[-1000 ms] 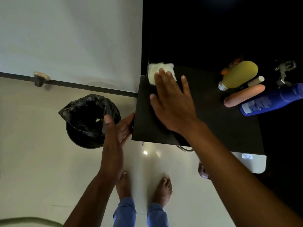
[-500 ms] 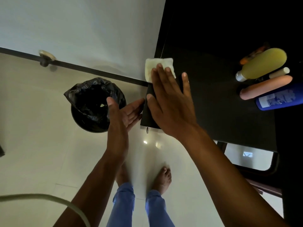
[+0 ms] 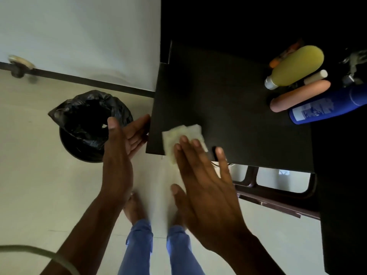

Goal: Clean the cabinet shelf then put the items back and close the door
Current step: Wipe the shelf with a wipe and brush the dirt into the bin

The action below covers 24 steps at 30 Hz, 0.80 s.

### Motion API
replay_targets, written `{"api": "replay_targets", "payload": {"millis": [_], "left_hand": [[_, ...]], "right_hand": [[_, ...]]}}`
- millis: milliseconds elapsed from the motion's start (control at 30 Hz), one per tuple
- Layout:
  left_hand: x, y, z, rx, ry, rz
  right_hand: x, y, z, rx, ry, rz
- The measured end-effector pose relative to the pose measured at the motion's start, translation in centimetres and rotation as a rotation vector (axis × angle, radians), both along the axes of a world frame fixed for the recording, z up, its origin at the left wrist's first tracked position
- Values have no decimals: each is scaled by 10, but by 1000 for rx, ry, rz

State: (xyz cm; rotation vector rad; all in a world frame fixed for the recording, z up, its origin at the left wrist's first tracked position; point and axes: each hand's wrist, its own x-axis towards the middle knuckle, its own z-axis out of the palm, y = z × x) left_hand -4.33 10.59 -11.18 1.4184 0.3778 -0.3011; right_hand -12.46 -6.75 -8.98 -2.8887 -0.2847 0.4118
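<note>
A black cabinet shelf (image 3: 228, 108) juts out over the floor. My right hand (image 3: 206, 187) lies flat with its fingertips pressing a pale folded cloth (image 3: 178, 135) against the shelf's near left corner. Beside the shelf's left edge, my left hand (image 3: 119, 151) is cupped with fingers apart and holds nothing. At the shelf's right end lie a yellow bottle (image 3: 296, 66), a blue bottle (image 3: 327, 104), a peach-coloured tube (image 3: 297, 96), a small white stick (image 3: 315, 76) and an orange item (image 3: 286, 54) partly hidden behind the yellow bottle.
A bin lined with a black bag (image 3: 87, 124) stands on the pale floor just left of my left hand. My bare feet (image 3: 135, 207) are below the shelf. A dark wooden frame (image 3: 278, 197) sits under the shelf at the right. A white wall (image 3: 79, 36) rises behind.
My right hand has dragged the cloth from the shelf's far left corner toward the near edge. My left hand stays cupped at the shelf's left edge.
</note>
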Motion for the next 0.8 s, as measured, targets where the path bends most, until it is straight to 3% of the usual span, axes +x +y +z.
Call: {"api": "replay_targets", "payload": {"millis": [200, 367, 567, 800], "left_hand": [[-15, -19, -3, 73, -67, -65], [-14, -25, -4, 3, -53, -35], [-10, -20, -2, -71, -4, -1], [1, 10, -1, -78, -1, 98]], "right_hand": [[-17, -76, 1, -84, -83, -353], [-7, -66, -6, -27, -143, -498], [26, -13, -10, 46, -171, -297], [52, 35, -28, 84, -455, -9]]}}
